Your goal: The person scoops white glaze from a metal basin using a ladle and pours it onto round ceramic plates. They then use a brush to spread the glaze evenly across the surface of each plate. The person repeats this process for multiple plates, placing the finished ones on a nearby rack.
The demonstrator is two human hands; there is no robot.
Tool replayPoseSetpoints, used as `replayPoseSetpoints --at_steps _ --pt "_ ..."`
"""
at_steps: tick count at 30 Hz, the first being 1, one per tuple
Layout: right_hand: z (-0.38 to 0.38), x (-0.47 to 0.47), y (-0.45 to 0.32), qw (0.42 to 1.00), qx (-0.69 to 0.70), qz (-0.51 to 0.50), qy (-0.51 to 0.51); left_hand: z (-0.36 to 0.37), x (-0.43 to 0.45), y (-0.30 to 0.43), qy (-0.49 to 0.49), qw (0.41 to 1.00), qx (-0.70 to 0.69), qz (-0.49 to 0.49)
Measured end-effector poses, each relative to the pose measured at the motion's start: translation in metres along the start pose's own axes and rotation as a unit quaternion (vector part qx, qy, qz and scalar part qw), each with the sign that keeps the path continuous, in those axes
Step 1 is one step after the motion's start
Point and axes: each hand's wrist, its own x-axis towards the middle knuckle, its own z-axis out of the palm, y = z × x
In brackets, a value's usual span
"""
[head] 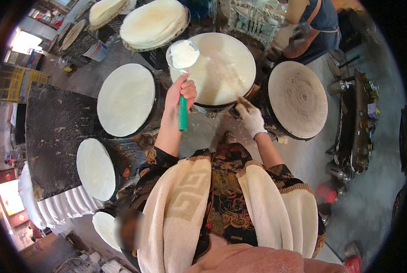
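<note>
My left hand (182, 92) grips the green handle of a ladle (183, 117). The ladle's round bowl holds a thick white batter or paste (184, 55), above the left edge of a large round griddle (229, 65). A pale, wet-looking layer covers that griddle, with blurred streaks across it. My right hand (251, 117), in a whitish knit glove with soiled fingertips, is at the griddle's near right rim. Its fingers are curled, and motion blur hides whether they hold a tool.
To the right stands a griddle with a brown-stained top (298, 99). White-coated round griddles (126, 100) curve down the left side. Behind is a stack of thin round sheets (154, 22). A person in a dark apron (317, 34) works at the back right, near a bamboo rack (254, 22).
</note>
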Motion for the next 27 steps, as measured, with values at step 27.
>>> replayPoseSetpoints --at_steps 27 --pt "-0.212 -0.223 0.148 0.822 0.522 0.195 0.116 0.046 0.089 -0.354 0.019 0.899 0.200 -0.389"
